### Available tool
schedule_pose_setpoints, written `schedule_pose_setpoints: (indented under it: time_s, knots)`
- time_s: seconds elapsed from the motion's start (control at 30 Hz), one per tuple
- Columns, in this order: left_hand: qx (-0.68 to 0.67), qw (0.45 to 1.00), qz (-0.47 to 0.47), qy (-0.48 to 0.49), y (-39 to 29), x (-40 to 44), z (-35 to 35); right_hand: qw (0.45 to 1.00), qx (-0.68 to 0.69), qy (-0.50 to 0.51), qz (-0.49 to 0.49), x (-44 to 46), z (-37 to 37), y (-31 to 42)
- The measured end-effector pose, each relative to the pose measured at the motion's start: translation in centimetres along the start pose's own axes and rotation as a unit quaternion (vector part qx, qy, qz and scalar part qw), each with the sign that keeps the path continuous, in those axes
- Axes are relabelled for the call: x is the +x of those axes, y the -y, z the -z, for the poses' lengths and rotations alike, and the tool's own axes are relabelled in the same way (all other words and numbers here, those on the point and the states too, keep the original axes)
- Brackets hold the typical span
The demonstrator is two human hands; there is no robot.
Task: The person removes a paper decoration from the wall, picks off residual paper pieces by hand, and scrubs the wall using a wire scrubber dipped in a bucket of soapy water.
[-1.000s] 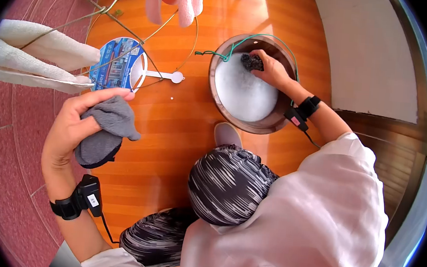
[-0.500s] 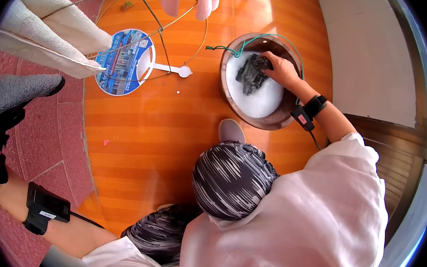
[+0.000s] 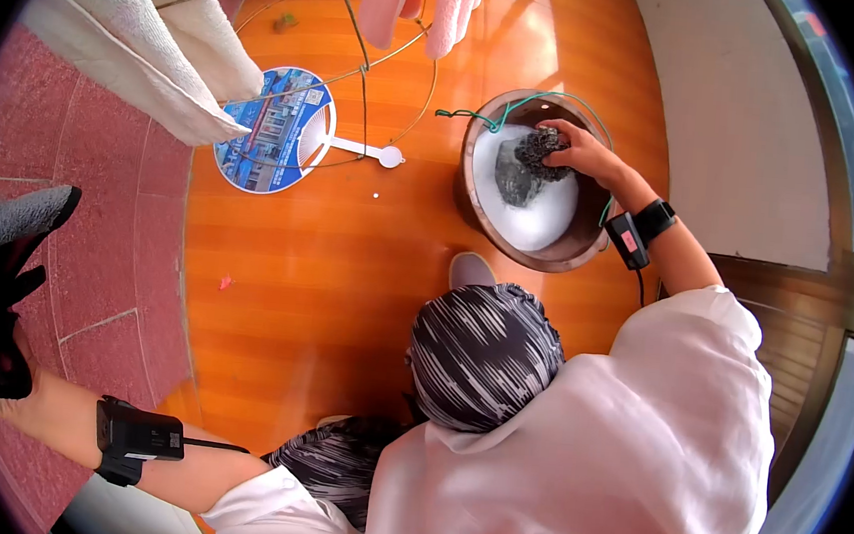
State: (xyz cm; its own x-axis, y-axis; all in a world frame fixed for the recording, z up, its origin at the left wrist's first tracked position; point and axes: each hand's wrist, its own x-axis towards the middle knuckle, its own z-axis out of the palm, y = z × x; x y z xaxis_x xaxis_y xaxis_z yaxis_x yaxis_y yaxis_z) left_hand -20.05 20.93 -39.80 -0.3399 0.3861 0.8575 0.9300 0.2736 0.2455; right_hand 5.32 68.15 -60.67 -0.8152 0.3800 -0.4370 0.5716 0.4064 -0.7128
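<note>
Right hand [image 3: 589, 151]: one, fingers clamped on a dark, curly-textured bundle [image 3: 544, 154], above the suds inside the bucket. A grey-green wet cloth [image 3: 517, 182] lies in the suds directly below and against it; whether the two are one piece cannot be told.

Brown bucket [image 3: 592, 212]: one, upright on the wooden floor [image 3: 294, 302], near the floor's right edge; white suds [image 3: 541, 224] within, a green cord [image 3: 498, 127] along its rim.

Left hand [image 3: 23, 348]: one, well apart from the right, largely covered by a grey-and-black article [image 3: 11, 219] with dark straps and a pink patch; its grip cannot be told. Located over the red tiles [image 3: 96, 271], beyond the floor's left edge.

Round fan [image 3: 266, 149]: one, blue printed face, white handle pointing toward the bucket; flat on the floor by its left edge, under a wire frame [image 3: 365, 69].

Hanging cloths: white towel [image 3: 177, 67], overlapping the fan in view; pink cloth [image 3: 453, 13], left of and beyond the bucket.

Floor scraps: one pink [image 3: 225, 282], one white [image 3: 376, 196].
</note>
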Motion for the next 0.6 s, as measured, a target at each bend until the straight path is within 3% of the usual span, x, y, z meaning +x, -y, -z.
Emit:
schedule_pose_setpoints:
  time_s: [0.03,0.13,0.27,0.6]
  knots:
    - [0.003,1.000,-0.001,-0.006,0.1,-0.2,0.3,0.994,0.101,0.003,-0.039,-0.9,0.1,1.5]
    - [0.013,1.000,-0.007,-0.017,0.1,-0.5,1.2,0.975,0.208,0.027,-0.071,-1.4,0.6,1.7]
    - [0.032,0.999,-0.010,-0.026,-0.8,-0.9,2.3,0.971,0.207,0.038,-0.112,-2.7,1.3,2.8]
    - [0.069,0.997,0.016,-0.031,-0.9,-2.2,5.1,0.916,0.392,0.083,0.013,-5.3,2.2,7.1]
